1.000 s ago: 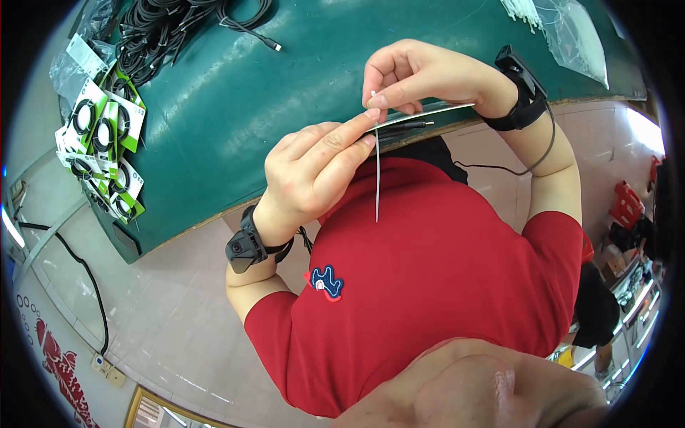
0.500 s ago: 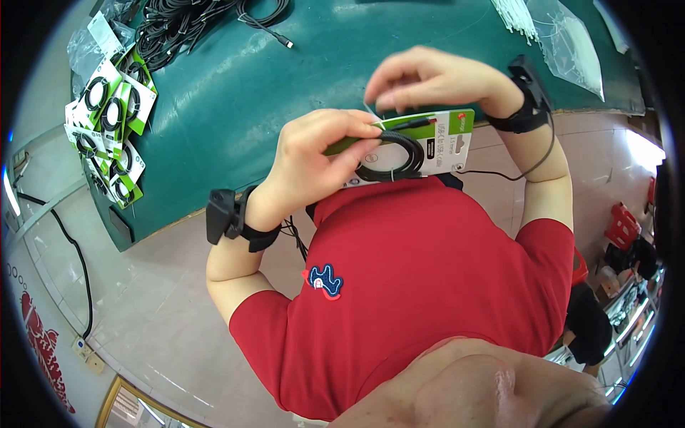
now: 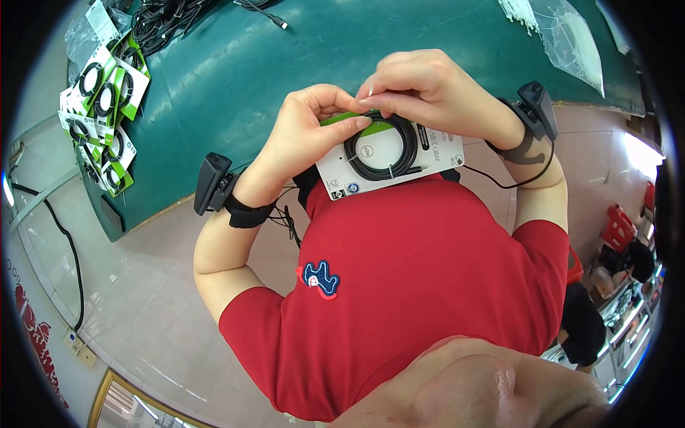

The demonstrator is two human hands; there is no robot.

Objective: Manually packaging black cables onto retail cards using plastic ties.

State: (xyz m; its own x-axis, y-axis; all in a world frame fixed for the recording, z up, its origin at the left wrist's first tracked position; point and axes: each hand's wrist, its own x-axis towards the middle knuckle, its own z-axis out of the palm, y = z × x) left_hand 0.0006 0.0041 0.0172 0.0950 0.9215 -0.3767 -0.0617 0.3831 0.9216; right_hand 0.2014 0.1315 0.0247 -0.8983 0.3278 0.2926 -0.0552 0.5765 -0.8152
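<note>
Both the left hand and right hand pinch the top edge of a white-and-green card bearing a coiled black cable, above the green desk.

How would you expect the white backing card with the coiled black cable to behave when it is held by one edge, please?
The white card looks thin and flat, so it would probably flex a little. The coiled black cable seems tied on, so likely stays put. Both the left hand and right hand pinch its top edge, suggesting it is light.
</note>
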